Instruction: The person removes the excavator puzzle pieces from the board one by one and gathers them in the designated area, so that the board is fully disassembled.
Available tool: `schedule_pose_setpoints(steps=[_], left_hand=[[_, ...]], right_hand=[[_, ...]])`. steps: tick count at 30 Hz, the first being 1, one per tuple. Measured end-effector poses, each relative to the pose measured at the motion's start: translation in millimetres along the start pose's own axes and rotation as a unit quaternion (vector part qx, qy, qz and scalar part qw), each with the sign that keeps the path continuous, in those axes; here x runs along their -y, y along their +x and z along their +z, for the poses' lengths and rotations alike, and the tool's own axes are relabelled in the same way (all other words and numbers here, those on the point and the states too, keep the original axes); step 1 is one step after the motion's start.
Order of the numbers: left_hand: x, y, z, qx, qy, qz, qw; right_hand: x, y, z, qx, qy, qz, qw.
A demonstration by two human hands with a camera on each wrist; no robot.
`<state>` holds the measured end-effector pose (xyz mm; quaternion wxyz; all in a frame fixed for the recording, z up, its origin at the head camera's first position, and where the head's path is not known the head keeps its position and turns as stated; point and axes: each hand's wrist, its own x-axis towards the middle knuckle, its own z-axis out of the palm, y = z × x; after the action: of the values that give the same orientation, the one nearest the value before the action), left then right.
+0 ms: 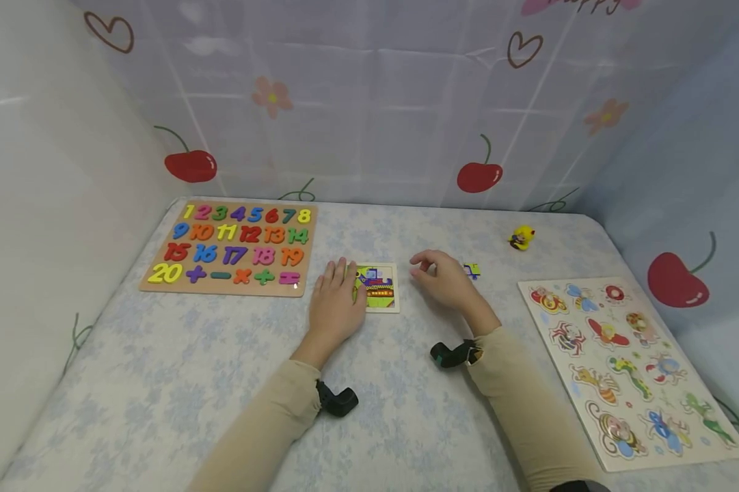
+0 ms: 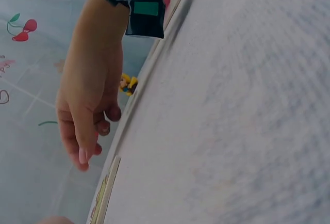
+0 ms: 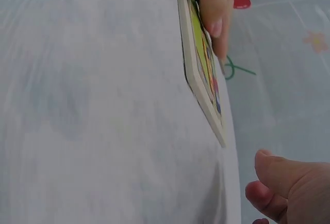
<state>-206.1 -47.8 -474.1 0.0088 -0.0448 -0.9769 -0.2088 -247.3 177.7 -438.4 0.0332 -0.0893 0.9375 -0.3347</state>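
Observation:
A small square picture puzzle (image 1: pixel 381 290) lies flat on the table; in its white frame is a colourful tracked vehicle on yellow-green. My left hand (image 1: pixel 337 304) rests with fairly straight fingers over the puzzle's left side, hiding that part. To the right of the puzzle, my right hand (image 1: pixel 448 281) hovers above the cloth with loosely bent fingers and holds nothing. Just beyond its knuckles lies a small green and blue puzzle piece (image 1: pixel 471 270), partly hidden by the hand. The right wrist view shows the puzzle's edge (image 3: pixel 193 74) with left-hand fingers (image 3: pixel 212 12) on top.
A wooden number board (image 1: pixel 224 288) with coloured digits and signs lies at the back left. On the right is a large insect puzzle board (image 1: pixel 581 352). A small yellow figurine (image 1: pixel 521 237) stands at the back right. Printed curtains (image 1: pixel 369 123) enclose the table.

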Motion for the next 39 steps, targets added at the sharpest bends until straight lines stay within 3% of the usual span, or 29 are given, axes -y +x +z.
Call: schedule_pose_setpoints(steps=[8, 19, 28, 39], left_hand=[[1.8, 0.1, 1.9, -0.001, 0.016, -0.002, 0.9999], [2.3, 2.0, 2.4, -0.01, 0.017, -0.009, 0.9998], [2.0, 2.9, 2.3, -0.014, 0.017, -0.007, 0.9997], [0.6, 3.0, 0.6, -0.01, 0.013, -0.012, 0.9998]], right_hand=[[30.8, 8.5, 31.4, 0.025, -0.026, -0.023, 0.9991], [48.3, 12.7, 43.6, 0.011, -0.072, -0.012, 0.9972], [46.1, 15.3, 47.9, 0.018, -0.046, 0.008, 0.9988], [43.8, 16.6, 48.4, 0.004, 0.021, 0.0, 0.9998]])
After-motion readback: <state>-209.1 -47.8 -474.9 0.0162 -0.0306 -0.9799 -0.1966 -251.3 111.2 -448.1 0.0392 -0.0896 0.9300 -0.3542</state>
